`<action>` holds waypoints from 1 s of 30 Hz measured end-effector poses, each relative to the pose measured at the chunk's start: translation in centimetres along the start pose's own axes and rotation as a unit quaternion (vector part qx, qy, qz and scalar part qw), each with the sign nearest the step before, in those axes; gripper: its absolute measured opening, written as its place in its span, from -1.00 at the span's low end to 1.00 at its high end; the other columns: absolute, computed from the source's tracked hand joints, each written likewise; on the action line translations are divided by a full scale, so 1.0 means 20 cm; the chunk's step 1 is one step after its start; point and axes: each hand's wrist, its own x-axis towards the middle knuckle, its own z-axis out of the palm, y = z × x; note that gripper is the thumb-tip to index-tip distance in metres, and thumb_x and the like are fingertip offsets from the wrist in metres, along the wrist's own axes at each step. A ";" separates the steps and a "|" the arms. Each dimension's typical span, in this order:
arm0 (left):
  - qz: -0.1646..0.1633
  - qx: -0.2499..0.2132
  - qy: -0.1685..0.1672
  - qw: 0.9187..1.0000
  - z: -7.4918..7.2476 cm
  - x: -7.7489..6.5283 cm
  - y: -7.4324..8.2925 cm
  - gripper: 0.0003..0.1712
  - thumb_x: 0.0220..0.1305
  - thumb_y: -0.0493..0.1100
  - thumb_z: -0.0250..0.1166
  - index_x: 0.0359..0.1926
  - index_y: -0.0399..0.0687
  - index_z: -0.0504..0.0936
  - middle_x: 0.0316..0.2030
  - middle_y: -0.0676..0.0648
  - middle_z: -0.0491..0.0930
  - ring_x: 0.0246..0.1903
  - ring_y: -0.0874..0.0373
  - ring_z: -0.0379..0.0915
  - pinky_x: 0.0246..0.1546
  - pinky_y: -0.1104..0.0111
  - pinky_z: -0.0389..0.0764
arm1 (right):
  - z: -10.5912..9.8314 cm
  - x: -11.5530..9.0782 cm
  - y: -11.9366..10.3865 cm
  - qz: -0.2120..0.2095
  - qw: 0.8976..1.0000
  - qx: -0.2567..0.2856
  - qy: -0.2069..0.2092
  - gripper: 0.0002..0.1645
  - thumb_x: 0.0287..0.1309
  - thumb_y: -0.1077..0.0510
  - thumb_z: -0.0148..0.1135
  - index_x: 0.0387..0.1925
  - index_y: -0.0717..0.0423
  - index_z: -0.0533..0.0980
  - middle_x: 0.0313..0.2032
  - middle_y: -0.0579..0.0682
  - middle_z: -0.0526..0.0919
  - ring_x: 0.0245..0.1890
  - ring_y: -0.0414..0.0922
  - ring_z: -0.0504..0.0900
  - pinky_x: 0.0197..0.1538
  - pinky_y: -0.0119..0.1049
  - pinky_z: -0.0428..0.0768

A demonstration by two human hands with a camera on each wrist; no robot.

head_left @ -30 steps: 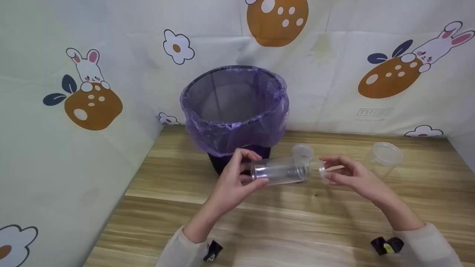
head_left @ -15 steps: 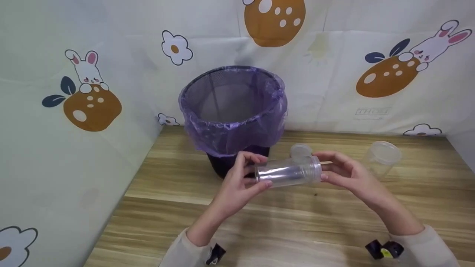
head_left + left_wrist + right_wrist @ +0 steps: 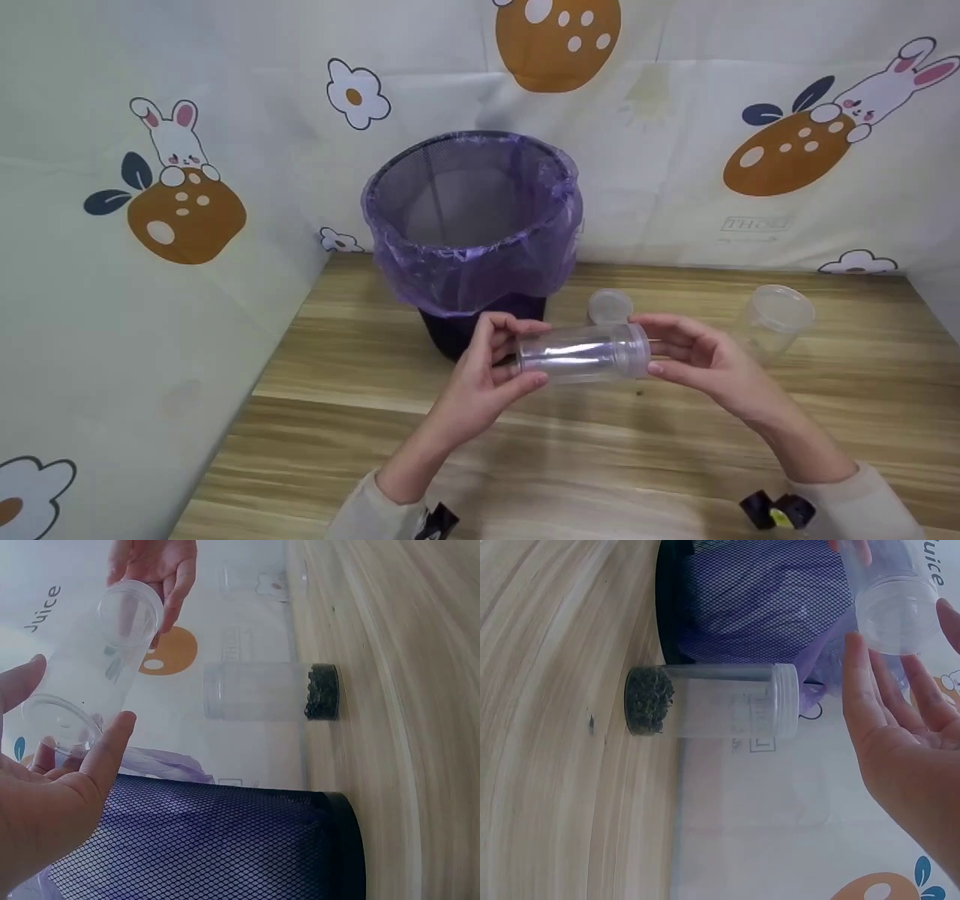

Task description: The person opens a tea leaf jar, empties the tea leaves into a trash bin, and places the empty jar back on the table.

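A clear plastic jar (image 3: 574, 356) lies sideways in the air above the table, with nothing visible inside. My left hand (image 3: 484, 379) grips its base end, thumb below and fingers above. At the other end, the right hand (image 3: 709, 360) pinches the translucent lid (image 3: 640, 351) at its rim; the lid sits over the jar's mouth. Behind the held jar stands a second lidded jar (image 3: 720, 701), upright on the table. Dark dried leaves (image 3: 322, 694) fill its bottom part. In the head view mostly its lid shows.
A black mesh bin (image 3: 225, 840) with a purple bag liner (image 3: 480, 277) over its rim stands behind the left hand. Another clear lidded jar (image 3: 780, 311) is on the wooden table (image 3: 585, 465) at the right. A printed sheet (image 3: 285, 172) covers the walls.
The right hand has brought the lid leftward from just off the jar's mouth onto it. The left hand has shifted slightly right with the jar.
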 end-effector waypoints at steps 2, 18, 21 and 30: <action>0.009 -0.008 -0.003 1.000 0.00 0.00 0.00 -0.42 0.23 -0.30 0.39 0.10 -0.24 0.21 0.27 -0.24 0.47 0.31 -0.11 0.39 0.12 0.30 0.65 | 0.01 0.00 0.00 -0.003 1.000 0.000 0.001 -0.44 0.31 0.47 0.08 0.28 0.07 0.45 0.12 -0.17 0.66 0.08 -0.22 0.67 0.07 -0.36 0.68; 0.086 0.085 -0.051 0.991 0.00 -0.02 0.00 -0.42 0.30 -0.18 0.33 0.14 -0.21 0.17 0.47 -0.04 0.24 0.49 0.08 0.14 0.43 0.14 0.34 | 0.04 -0.03 0.00 0.041 0.999 -0.004 0.020 -0.51 0.35 0.39 0.11 0.21 -0.06 0.48 0.03 -0.19 0.67 0.02 -0.26 0.68 0.00 -0.35 0.71; 0.043 0.088 -0.049 0.994 0.01 -0.03 0.01 -0.35 0.32 -0.15 0.32 0.29 -0.11 0.20 0.51 0.03 0.15 0.50 0.10 0.10 0.39 0.14 0.39 | 0.05 -0.04 0.00 0.041 0.998 -0.006 0.038 -0.52 0.33 0.40 0.12 0.20 -0.03 0.49 0.03 -0.19 0.67 0.01 -0.26 0.68 0.01 -0.37 0.71; -0.023 0.062 -0.058 0.996 0.05 -0.04 0.00 -0.44 0.43 -0.16 0.21 0.39 -0.07 0.31 0.38 -0.08 0.32 0.37 0.04 0.25 0.15 0.37 0.61 | 0.07 -0.04 0.01 0.033 0.996 -0.053 0.061 -0.59 0.32 0.39 0.14 0.17 0.14 0.49 -0.04 -0.22 0.69 -0.08 -0.24 0.71 -0.05 -0.35 0.73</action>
